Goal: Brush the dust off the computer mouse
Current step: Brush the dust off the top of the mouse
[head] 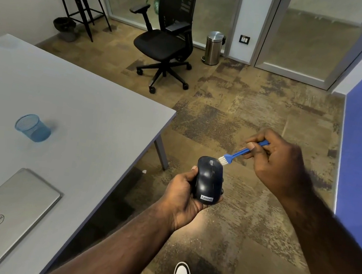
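Head view. The person stands off the right edge of the grey surface [70, 101], working over the carpeted floor [247, 123] and not over the desk; my guess is that loosened dust then falls clear of the closed Dell laptop [0, 210] near the surface's near-left corner.

The Lenovo computer mouse [208, 180] is in the air, cradled in the left hand [183, 198]. The thumb lies along its left side and the palm sits under its tail, fingers wrapped beneath, mostly hidden. The grip leaves the top shell, buttons and scroll wheel exposed and tilted up toward the camera, which suits brushing.

The right hand [275, 161] pinches the handle of a small blue brush [241, 151] between thumb and fingertips, pen-fashion, probably for light, steered strokes. The white bristles [223, 160] touch the front right corner of the mouse, beside the right button. The handle slopes up and away to the right.

Both hands are clamped, one on each item, close together but not touching.

Judgement: brushing is under way at the front edge; wheel groove and side seams likely need passes yet. No dust is visible at this size.

Also on the surface: a blue mesh pen cup [33, 127], toward the middle. An office chair [166, 40] and a steel pedal bin [214, 48] stand well apart on the floor.
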Action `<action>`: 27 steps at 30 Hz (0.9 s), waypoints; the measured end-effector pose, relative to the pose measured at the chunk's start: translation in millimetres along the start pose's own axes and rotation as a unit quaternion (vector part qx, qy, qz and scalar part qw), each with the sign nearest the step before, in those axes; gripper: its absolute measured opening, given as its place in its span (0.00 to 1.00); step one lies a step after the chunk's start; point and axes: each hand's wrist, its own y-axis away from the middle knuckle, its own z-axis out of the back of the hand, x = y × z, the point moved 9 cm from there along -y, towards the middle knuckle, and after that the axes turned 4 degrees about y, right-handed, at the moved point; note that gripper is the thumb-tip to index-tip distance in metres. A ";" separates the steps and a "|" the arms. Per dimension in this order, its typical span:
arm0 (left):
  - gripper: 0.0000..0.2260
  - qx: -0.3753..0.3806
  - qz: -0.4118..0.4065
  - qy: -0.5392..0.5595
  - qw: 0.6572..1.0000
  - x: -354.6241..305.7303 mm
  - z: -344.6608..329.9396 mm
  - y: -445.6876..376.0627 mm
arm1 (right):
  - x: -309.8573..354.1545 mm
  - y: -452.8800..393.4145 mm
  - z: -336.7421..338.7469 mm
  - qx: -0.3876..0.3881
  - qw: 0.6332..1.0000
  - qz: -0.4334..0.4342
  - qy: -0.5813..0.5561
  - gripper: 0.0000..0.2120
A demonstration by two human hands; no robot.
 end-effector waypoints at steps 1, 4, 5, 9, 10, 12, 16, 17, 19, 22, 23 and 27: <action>0.23 -0.001 0.000 0.001 1.000 -0.1 0.7 -0.5 | 4.0 1.3 -0.7 0.011 0.999 0.008 -0.033 0.07; 0.24 -0.001 0.001 -0.007 1.000 1.6 1.8 -1.4 | 8.0 5.1 -12.5 0.054 0.998 0.011 -0.040 0.08; 0.24 0.000 0.003 -0.008 1.000 2.6 1.5 -1.2 | 4.5 5.2 -15.2 0.054 0.998 0.003 -0.021 0.08; 0.22 0.012 0.009 -0.005 1.000 4.3 -2.0 -0.5 | -15.9 0.7 -20.2 0.037 0.998 -0.046 0.024 0.07; 0.22 0.016 0.010 -0.006 1.000 4.5 -2.7 -0.3 | -18.2 1.6 -23.1 0.042 0.997 -0.052 0.029 0.07; 0.23 0.023 0.010 -0.011 1.000 4.4 -3.5 -0.2 | -15.9 5.4 -26.1 0.043 0.998 -0.039 0.028 0.09; 0.23 0.022 0.007 -0.016 1.000 1.4 0.3 -0.4 | -9.3 7.8 -12.7 -0.005 1.000 -0.004 0.013 0.10; 0.23 0.021 0.007 -0.017 1.000 0.5 1.2 -0.5 | -9.1 7.0 -7.9 -0.020 1.000 -0.005 0.008 0.09; 0.23 0.020 0.007 -0.019 1.000 0.1 1.4 -0.7 | -7.1 5.5 -3.6 -0.031 1.000 -0.006 0.003 0.07; 0.23 0.014 0.004 -0.023 1.000 1.6 1.0 -1.7 | 2.7 7.1 -7.9 -0.008 1.000 0.020 -0.012 0.06; 0.23 0.012 0.003 -0.025 1.000 2.0 1.6 -1.9 | 5.3 7.1 -10.0 0.001 0.999 0.027 -0.018 0.06; 0.22 0.013 0.002 -0.023 1.000 1.4 1.4 -1.5 | 3.7 2.0 -13.8 0.001 1.000 0.017 0.004 0.07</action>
